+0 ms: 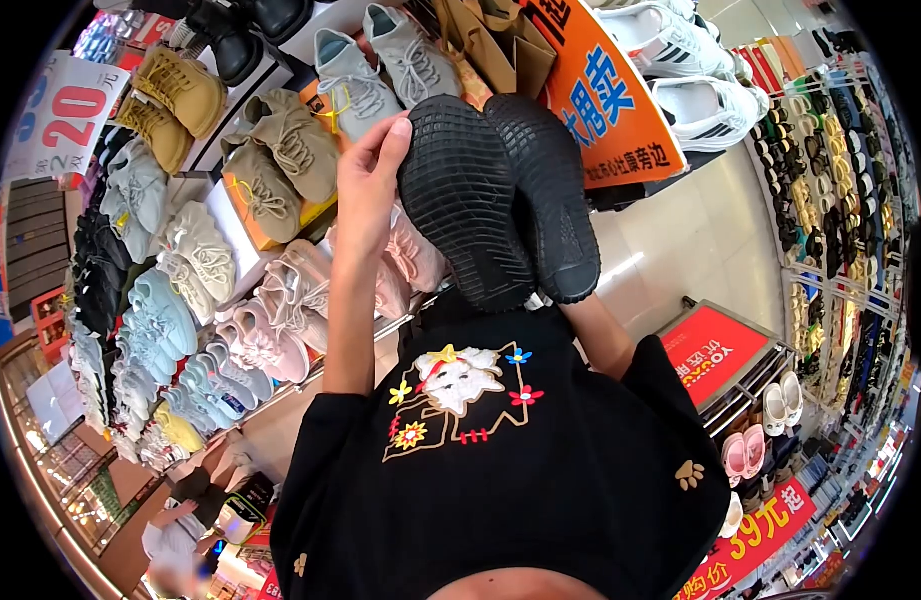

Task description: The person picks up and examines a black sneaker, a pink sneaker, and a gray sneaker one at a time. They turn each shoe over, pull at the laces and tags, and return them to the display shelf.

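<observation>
Two black shoes are held up in front of my chest, their ridged soles facing the camera. My left hand [375, 165] grips the toe end of the left black shoe [465, 200], thumb along its edge. Beside it, the other black shoe [550, 200] leans at a slight angle, touching the first. My right forearm rises behind the soles at the lower right, and the right hand's fingers are hidden by the shoes. Just beyond the soles stand light grey sneakers [410, 55] and brown paper bags [495, 45].
Rows of sneakers [155, 320] fill the display on the left. An orange sign [605, 100] and white striped shoes [705, 110] stand at upper right. A red sign [713, 350] tops a low rack. A person [175, 540] is at lower left.
</observation>
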`<action>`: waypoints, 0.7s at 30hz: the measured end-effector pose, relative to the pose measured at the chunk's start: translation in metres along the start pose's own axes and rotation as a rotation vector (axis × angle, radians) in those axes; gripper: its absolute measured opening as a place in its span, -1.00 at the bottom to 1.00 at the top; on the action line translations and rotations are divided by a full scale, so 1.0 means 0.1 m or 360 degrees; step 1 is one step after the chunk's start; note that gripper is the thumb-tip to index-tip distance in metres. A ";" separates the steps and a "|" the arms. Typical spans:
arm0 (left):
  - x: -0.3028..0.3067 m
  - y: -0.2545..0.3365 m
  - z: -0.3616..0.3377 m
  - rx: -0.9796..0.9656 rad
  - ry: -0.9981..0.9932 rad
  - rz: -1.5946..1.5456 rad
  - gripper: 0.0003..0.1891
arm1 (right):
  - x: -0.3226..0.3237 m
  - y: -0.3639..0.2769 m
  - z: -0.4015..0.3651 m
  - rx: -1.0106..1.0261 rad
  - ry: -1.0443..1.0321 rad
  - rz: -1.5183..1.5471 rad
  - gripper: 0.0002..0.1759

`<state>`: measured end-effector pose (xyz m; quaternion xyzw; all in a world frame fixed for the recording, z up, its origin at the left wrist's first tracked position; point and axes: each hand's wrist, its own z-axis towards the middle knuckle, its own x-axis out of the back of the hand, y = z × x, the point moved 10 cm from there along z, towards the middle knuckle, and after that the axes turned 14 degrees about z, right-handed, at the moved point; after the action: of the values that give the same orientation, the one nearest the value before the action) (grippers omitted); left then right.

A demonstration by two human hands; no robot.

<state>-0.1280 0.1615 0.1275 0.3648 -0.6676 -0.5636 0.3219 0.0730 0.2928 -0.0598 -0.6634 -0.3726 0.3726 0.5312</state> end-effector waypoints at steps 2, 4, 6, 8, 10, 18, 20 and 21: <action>0.02 -0.06 0.04 0.0053 0.0001 -0.0041 -0.64 | 0.01 -0.08 -0.01 0.0178 0.0021 -0.0284 -0.53; 0.06 -0.12 0.09 0.0087 0.0033 -0.0078 -0.66 | 0.00 -0.06 -0.02 0.0153 -0.0003 -0.0263 -0.53; 0.11 -0.20 0.16 0.0093 0.0034 -0.0124 -0.65 | -0.07 0.07 -0.09 -0.0078 -0.0108 0.0095 -0.53; 0.19 -0.26 0.22 0.0117 0.0079 -0.0098 -0.63 | -0.20 0.26 -0.25 -0.0484 -0.0216 0.0688 -0.53; 0.24 -0.42 0.23 0.0296 0.0076 -0.0063 -0.60 | -0.36 0.34 -0.50 -0.0838 -0.0281 0.1159 -0.53; 0.43 -0.83 0.04 0.0483 0.0288 -0.0419 -0.62 | -0.53 0.63 -0.75 -0.1226 -0.0232 0.1676 -0.53; 0.47 -0.86 0.00 0.0479 0.0301 -0.0430 -0.62 | -0.55 0.67 -0.73 -0.1243 -0.0206 0.1751 -0.53; 0.50 -0.86 -0.02 0.0490 0.0323 -0.0423 -0.62 | -0.56 0.69 -0.72 -0.1249 -0.0191 0.1781 -0.53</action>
<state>-0.1418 0.1095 0.0442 0.5491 -0.6561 -0.4529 0.2508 0.1188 0.2013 -0.1110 -0.8776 -0.1100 0.4646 -0.0427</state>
